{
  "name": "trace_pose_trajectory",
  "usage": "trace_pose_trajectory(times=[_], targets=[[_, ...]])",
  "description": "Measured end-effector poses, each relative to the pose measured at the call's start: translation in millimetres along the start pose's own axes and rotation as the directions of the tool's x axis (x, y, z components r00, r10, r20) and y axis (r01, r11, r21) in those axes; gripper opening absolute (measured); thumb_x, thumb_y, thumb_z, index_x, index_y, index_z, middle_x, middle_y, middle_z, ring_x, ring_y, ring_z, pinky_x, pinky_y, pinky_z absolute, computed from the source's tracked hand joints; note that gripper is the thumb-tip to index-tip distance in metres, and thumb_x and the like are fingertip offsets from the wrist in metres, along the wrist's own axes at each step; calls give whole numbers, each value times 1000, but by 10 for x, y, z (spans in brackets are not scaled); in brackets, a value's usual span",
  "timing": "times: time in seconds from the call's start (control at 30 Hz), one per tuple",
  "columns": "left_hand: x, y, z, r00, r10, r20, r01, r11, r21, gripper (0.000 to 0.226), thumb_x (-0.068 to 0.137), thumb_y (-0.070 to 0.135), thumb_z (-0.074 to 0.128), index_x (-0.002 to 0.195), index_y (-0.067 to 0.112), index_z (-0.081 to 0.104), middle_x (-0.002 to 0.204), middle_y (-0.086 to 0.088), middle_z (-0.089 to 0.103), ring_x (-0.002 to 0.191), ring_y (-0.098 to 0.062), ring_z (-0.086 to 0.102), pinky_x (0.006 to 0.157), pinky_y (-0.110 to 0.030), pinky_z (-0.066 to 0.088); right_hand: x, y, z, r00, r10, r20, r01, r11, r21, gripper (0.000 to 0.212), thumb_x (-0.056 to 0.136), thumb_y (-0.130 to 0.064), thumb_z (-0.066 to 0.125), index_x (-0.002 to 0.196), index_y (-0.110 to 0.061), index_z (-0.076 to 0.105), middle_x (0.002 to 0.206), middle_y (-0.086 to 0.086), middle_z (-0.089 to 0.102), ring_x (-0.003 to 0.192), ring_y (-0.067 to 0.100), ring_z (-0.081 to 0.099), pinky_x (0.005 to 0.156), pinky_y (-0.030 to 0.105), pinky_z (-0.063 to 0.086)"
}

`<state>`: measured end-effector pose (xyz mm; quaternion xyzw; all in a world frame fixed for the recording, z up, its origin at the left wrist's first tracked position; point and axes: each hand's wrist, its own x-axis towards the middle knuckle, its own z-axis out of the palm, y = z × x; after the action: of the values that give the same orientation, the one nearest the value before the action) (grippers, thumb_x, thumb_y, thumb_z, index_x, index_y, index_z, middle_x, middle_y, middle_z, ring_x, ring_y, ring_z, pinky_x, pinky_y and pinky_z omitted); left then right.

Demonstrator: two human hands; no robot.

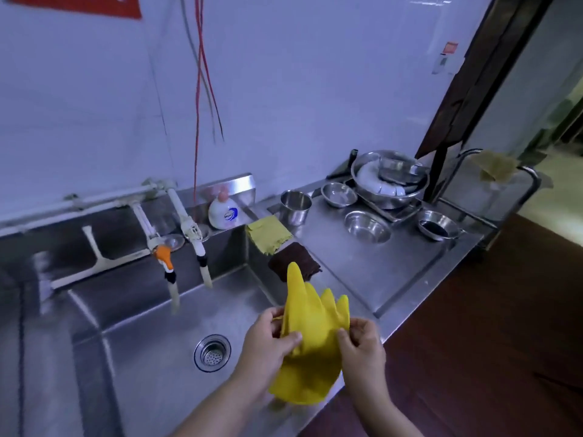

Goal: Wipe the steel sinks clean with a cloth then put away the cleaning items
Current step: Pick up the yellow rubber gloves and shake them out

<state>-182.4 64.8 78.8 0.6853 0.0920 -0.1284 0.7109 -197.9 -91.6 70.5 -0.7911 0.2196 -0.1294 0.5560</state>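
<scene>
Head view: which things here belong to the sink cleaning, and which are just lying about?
For the job:
yellow rubber gloves, held by left hand and right hand
yellow cloth
dark cloth
steel sink

Lying about:
steel bowls
steel cup
soap bottle

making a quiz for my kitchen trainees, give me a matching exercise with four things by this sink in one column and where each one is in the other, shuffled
Things:
1. glove
2. yellow cloth
3. soap bottle
4. strainer

Places:
a. on the ledge behind the sink
b. in the sink floor
c. draped over the sink's right rim
d. held in both hands

Pairs: 1-d, 2-c, 3-a, 4-b
</scene>
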Motion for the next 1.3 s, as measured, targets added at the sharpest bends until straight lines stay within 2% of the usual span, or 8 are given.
trace_pose_trajectory(times=[0.1,0.23,0.43,0.67,0.83,1.0,1.17,1.3], targets=[[191,162,148,986,107,-130,-86,983,160,50,75,0,73,110,30,54,103,9,65,95,-4,62,81,-20,48,409,-33,-27,991,5,133,-6,1000,9,28,82,-4,65,98,-21,49,99,1,65,80,9,60,69,28,47],[304,322,188,932,267,-245,-125,872,474,50,76,15,71,88,59,49,90,36,57,84,17,53,66,-1,37,895,-193,-34,944,-163,286,197,976,-93,53,78,-20,71,124,-28,44,109,-12,51,95,5,53,81,30,46],[328,378,65,894,301,-332,-44,796,604,45,79,16,66,81,58,49,89,30,63,84,4,59,65,-13,42,1231,-551,261,577,-540,612,672,741,20,86,70,-28,78,140,-32,28,137,-27,27,132,0,26,106,28,30],[395,375,-269,872,397,-286,-85,699,710,37,75,9,57,83,45,55,96,25,66,94,6,56,71,-8,38,1470,-827,791,235,-401,885,813,580,47,101,65,-51,74,143,-48,10,138,-46,-5,136,-5,2,118,42,12],[521,424,-625,893,386,-232,-128,710,692,47,71,4,54,76,51,52,88,29,64,88,8,57,71,-9,40,1590,-1086,1154,61,-227,972,881,469,54,92,65,-57,72,142,-41,26,152,-23,8,135,-6,-5,112,37,0],[611,436,-941,911,321,-261,-109,796,596,47,73,11,56,87,55,50,92,37,59,85,11,56,66,-9,42,1515,-1312,1496,83,-98,992,790,613,-6,30,74,-34,76,95,-18,64,100,-3,63,98,10,59,89,32,51],[669,417,-1294,955,153,-254,-57,936,348,50,72,26,76,104,51,47,101,26,64,95,3,61,75,-10,47,1479,-1558,1724,164,-162,973,826,563,-45,20,74,-42,74,66,-35,57,68,-10,59,68,2,56,65,26,50],[692,338,-1516,983,-6,-186,102,854,511,51,60,47,77,103,40,51,99,17,60,93,-5,58,74,-23,47,1571,-1755,1825,201,-225,953,803,596,-29,21,72,-35,78,64,-32,59,65,-11,58,65,0,54,61,23,47]])
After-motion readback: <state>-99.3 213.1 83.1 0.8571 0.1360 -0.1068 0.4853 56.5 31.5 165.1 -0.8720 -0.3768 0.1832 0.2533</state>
